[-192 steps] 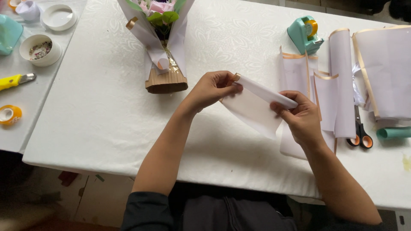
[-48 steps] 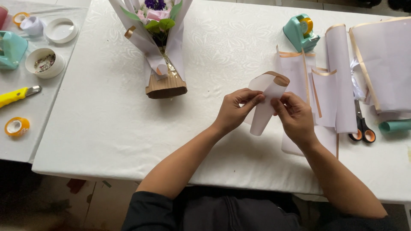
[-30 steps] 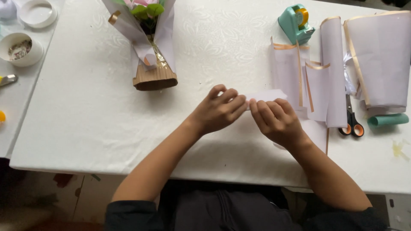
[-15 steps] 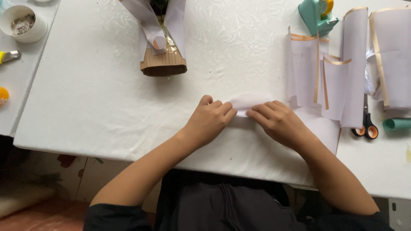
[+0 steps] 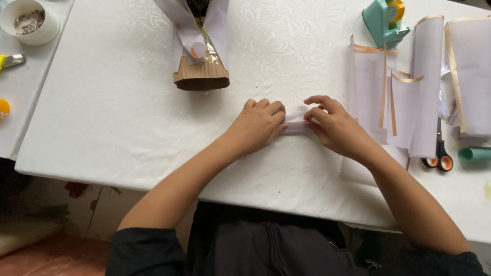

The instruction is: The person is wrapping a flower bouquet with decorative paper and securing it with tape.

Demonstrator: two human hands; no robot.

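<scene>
A small folded piece of pale lilac paper lies flat on the white tablecloth. My left hand presses down on its left end with curled fingers. Pinching and pressing the right end is my right hand. Only a short strip of the paper shows between the two hands; the rest is hidden under them.
A bouquet wrapped in lilac paper with a brown corrugated base stands behind the hands. Lilac sheets with gold edges, a teal tape dispenser, orange-handled scissors and a teal roll lie at right. A white bowl sits far left.
The paper was held up in the air between both hands; it has come down onto the table and both hands now press it flat.
</scene>
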